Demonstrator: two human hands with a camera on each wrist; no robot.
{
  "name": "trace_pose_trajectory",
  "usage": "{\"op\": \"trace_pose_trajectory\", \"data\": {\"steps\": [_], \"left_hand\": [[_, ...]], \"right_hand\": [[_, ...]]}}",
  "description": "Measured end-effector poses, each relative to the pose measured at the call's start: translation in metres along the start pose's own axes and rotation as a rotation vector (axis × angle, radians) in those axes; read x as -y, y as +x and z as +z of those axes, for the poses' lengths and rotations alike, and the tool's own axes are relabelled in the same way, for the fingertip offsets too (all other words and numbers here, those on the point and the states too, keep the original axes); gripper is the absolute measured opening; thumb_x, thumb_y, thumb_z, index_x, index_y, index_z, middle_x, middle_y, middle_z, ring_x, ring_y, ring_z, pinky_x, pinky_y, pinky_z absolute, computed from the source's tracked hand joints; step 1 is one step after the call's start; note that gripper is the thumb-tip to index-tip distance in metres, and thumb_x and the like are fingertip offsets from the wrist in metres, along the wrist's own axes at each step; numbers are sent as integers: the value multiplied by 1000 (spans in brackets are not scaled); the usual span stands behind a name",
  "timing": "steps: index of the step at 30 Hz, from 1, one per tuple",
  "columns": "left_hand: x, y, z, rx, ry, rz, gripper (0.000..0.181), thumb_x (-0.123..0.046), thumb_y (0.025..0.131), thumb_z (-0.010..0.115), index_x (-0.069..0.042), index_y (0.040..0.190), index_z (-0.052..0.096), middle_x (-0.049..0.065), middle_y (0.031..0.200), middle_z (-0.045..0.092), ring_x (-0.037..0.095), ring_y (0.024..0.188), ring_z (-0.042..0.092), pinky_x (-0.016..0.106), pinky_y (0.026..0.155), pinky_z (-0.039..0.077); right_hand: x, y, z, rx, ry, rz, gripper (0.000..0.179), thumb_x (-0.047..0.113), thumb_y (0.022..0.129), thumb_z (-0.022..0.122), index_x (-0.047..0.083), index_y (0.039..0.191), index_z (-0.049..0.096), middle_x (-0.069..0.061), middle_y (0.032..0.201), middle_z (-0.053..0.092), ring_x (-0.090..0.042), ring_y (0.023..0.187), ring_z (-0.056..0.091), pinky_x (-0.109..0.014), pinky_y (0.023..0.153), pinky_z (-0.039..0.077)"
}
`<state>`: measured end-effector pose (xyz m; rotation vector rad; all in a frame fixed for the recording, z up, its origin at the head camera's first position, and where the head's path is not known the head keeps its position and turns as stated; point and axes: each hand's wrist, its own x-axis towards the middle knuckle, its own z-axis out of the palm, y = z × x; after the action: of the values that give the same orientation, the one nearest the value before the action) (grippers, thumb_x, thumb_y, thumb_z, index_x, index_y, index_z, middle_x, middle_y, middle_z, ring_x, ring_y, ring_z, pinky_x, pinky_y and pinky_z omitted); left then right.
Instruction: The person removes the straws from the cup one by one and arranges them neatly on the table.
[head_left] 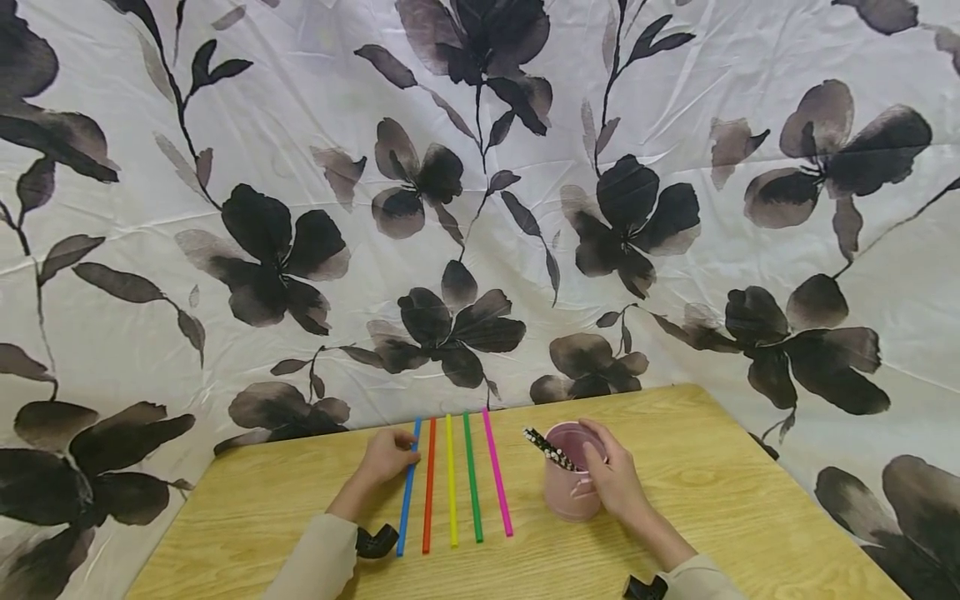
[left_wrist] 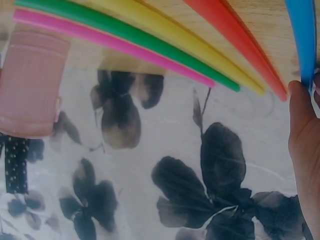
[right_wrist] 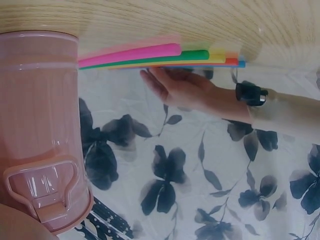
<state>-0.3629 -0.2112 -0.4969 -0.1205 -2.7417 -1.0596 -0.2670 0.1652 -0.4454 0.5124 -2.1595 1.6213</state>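
Observation:
In the head view, five drinking straws lie side by side on the table. My left hand (head_left: 387,457) pinches the blue straw (head_left: 407,508) near its far end, the thumb (left_wrist: 301,107) on one side and the fingertips on the other. To its right come the red straw (head_left: 428,500), yellow straw (head_left: 452,492), green straw (head_left: 472,483) and pink straw (head_left: 498,475). My right hand (head_left: 617,475) grips a pink cup (head_left: 564,496) at its rim and side. Black sticks with white flecks (head_left: 551,450) lean out of the cup, their lower ends hidden. A bail-like handle (right_wrist: 42,185) shows in the right wrist view.
The wooden table (head_left: 697,467) ends at its far edge against a hanging white cloth (head_left: 525,250) with dark flowers. Black wrist cameras (head_left: 377,542) sit at both sleeves. The cup stands to the right of the straws.

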Motion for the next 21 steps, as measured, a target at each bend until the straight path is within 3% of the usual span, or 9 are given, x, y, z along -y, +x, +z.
{"op": "trace_pose_trajectory", "data": {"steps": [3, 8, 14, 17, 21], "left_hand": [[-1, -1, 0, 9, -10, -17, 23, -10, 69, 73, -1, 89, 67, 9, 84, 62, 20, 78, 56, 34, 66, 48], [-3, 1, -2, 4, -25, -18, 23, -8, 70, 72, 0, 90, 66, 9, 85, 62, 21, 79, 57, 35, 67, 49], [0, 2, -2, 17, -56, -35, 24, -8, 71, 71, 0, 93, 67, 9, 87, 63, 19, 77, 58, 30, 61, 50], [1, 1, -1, 30, -92, -47, 24, -7, 72, 70, 1, 94, 66, 10, 87, 62, 18, 75, 58, 26, 55, 50], [3, -1, 0, 29, -85, -38, 23, -8, 73, 70, 0, 94, 66, 10, 87, 62, 19, 78, 57, 27, 56, 50]], "right_hand": [[1, -1, 0, -2, -1, 10, 33, 4, 90, 46, 5, 123, 48, -19, 114, 53, -33, 90, 57, -33, 64, 52], [2, 3, 0, -12, -52, -12, 33, 4, 90, 46, 10, 122, 49, -17, 115, 54, -30, 97, 54, -34, 76, 48], [-2, 4, 0, 24, -13, -1, 33, 5, 91, 44, 3, 124, 46, -19, 115, 52, -30, 88, 58, -29, 65, 51], [-3, 4, -1, 29, 24, 28, 33, 6, 92, 44, 2, 125, 46, -19, 116, 52, -30, 76, 61, -30, 55, 52], [-2, 2, 0, 19, 8, 21, 33, 5, 91, 44, 2, 124, 47, -19, 114, 53, -32, 82, 60, -31, 61, 52]]}}
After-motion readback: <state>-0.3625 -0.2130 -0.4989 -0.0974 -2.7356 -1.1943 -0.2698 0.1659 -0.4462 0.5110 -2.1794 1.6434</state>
